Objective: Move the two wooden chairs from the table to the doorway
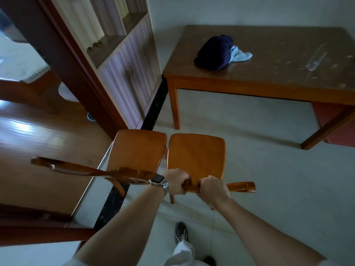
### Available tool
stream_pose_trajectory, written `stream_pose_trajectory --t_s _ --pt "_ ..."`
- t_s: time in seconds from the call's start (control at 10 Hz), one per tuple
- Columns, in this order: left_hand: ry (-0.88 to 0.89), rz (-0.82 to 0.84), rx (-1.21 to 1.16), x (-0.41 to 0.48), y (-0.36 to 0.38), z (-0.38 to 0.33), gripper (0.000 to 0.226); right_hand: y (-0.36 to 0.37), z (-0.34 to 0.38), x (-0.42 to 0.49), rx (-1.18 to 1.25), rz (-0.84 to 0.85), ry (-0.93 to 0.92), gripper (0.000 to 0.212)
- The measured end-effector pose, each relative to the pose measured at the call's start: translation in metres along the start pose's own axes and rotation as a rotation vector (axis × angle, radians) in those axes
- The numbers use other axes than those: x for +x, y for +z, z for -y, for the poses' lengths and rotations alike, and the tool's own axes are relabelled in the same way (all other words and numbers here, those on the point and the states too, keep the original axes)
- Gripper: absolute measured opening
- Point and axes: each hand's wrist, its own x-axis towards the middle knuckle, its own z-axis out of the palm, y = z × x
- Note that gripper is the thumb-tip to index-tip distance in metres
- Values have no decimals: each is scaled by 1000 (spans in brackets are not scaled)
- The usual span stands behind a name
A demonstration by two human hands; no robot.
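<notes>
Wood: two orange-brown chairs stand side by side, seats nearly touching, at the doorway threshold.
Left grip: the left hand point(175, 182) wraps the top rail of the right chair point(196, 156), fingers closed around it.
Right grip: the right hand point(213, 189) clasps the same rail just beside it.
Long axis: the rail runs left to right across both grips; the seat lies ahead of them.
Left chair point(137, 150): just left of the left grip, unheld.
Doorway point(38, 121): left of both grips.
Tabletop point(278, 54): well ahead, to the right.
</notes>
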Motion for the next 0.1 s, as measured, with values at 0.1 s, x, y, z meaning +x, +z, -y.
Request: stream_pose_trajectory --t_s 0.1 --pt "-1 -28 -78 -4 -4 1 24 -11 2 3 56 88 -1 25"
